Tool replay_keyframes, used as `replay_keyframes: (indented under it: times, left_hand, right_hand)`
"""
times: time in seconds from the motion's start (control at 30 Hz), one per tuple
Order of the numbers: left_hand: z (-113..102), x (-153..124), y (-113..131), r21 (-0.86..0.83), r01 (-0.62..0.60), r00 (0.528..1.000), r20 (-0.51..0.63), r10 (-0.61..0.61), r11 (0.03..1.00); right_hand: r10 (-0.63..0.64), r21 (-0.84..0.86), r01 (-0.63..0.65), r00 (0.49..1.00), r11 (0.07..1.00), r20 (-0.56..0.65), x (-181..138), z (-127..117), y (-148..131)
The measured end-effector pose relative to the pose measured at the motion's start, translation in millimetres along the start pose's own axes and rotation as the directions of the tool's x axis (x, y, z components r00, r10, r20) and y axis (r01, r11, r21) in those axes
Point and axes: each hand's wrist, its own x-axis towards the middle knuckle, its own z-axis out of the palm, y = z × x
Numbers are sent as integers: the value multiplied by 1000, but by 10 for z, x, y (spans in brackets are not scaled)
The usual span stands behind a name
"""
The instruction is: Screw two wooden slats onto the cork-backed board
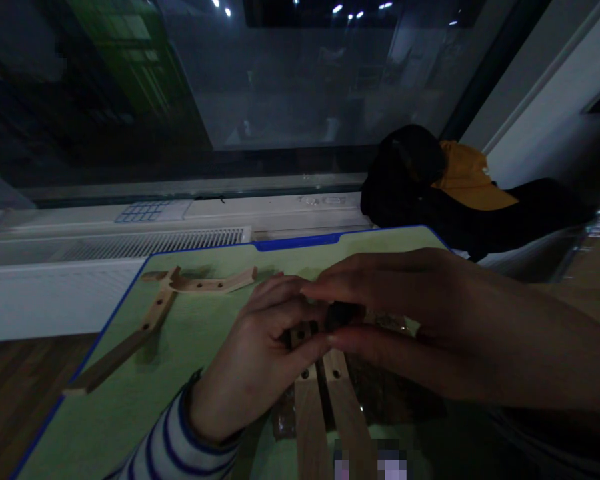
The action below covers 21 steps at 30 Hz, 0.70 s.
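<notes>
Two pale wooden strips (313, 427) with screw holes lie side by side at the front, a dark gap between them. My left hand (260, 353) is closed around their upper part, its thumb across the left strip. My right hand (430, 327) reaches in from the right, fingers and thumb pinched on a small black piece (343, 315) above the strips. Its exact kind is hidden by the fingers, and the far ends of the strips are covered by both hands. Clear crinkled plastic wrapping (390, 393) lies under and beside the strips.
On the left of the green table (200, 380) rests a jointed wooden part (153, 317) with angled arms and holes. Behind the blue table edge are a radiator (155, 245) and a windowsill. At back right lie dark clothing (400, 193) and an orange cap (467, 173).
</notes>
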Motion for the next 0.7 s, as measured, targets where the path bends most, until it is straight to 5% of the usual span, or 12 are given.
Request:
replay_keyframes:
  times: [0.17,0.4,0.7]
  left_hand:
    - [2,-4,12,28,-18,1000,6,18,999]
    - [-35,18,27,34,-42,986,162,36,999]
    - [5,14,30,86,-24,999,-20,26,996]
  right_hand:
    - [-84,68,82,996,994,26,-9,-44,-7]
    - [22,-69,-24,1000,997,-22,47,-53,-19]
    - [31,-87,-33,999,996,-27,51,59,3]
